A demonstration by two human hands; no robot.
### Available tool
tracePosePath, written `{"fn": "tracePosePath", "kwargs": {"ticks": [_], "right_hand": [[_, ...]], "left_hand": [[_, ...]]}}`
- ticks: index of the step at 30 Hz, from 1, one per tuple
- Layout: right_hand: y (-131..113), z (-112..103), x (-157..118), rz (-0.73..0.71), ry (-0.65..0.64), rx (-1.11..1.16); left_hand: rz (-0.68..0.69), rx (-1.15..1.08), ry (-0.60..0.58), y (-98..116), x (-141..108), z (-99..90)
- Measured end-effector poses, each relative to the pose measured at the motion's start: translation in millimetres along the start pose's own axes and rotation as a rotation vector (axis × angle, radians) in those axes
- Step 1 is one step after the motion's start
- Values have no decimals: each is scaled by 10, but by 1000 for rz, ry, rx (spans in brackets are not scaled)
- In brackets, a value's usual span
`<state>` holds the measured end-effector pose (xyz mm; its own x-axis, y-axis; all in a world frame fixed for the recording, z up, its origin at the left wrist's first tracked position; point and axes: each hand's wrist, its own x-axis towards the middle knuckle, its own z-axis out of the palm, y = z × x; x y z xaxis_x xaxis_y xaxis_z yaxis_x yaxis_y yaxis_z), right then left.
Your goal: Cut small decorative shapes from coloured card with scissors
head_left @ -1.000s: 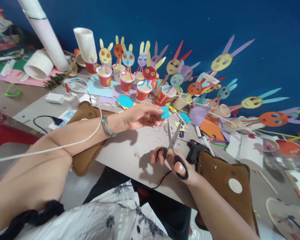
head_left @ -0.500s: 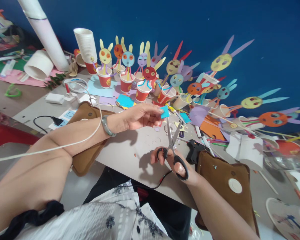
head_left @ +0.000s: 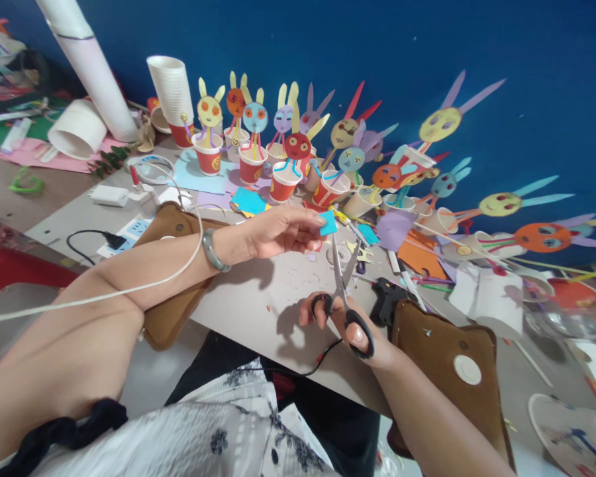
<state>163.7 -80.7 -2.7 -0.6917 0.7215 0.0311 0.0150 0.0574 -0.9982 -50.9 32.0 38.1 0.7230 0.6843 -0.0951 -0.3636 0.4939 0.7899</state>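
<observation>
My left hand (head_left: 283, 232) pinches a small blue paper piece (head_left: 328, 223) between thumb and fingers above the table. Black-handled scissors (head_left: 340, 281) are in my right hand (head_left: 345, 324), with thumb and fingers through the loops. The scissors' blades are spread apart and point up toward the blue paper, one tip close beneath it. Behind my hands are red paper cups (head_left: 281, 189) that hold paper rabbit-like figures with round faces and long ears.
Brown cushions (head_left: 449, 371) lie on both sides at the table (head_left: 258, 318) edge. A black glue gun (head_left: 388, 299) is right of the scissors. A stack of white cups (head_left: 169, 89), a power strip (head_left: 132, 233) and paper scraps are further back. A white cable crosses my left arm.
</observation>
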Motion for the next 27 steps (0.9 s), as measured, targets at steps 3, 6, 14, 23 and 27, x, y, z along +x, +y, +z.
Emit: {"fn": "tracePosePath", "kwargs": {"ticks": [3,6,14,23,27], "right_hand": [[-7,2,2,1,2,0],[-6,-3,0,6,4,-6],[10,3,0,0,28,2],[40,-18,-3,1,25,-6],[18,-11,0,7,7,-18]], "left_hand": [[8,-13,-18,0,-2,-1],[11,-21,-34,2,-3,-2],[-17,-7,-10,6,-8,14],[-11,-28,-32,7,-1,3],[-8,-24,-27,13,-8,11]]}}
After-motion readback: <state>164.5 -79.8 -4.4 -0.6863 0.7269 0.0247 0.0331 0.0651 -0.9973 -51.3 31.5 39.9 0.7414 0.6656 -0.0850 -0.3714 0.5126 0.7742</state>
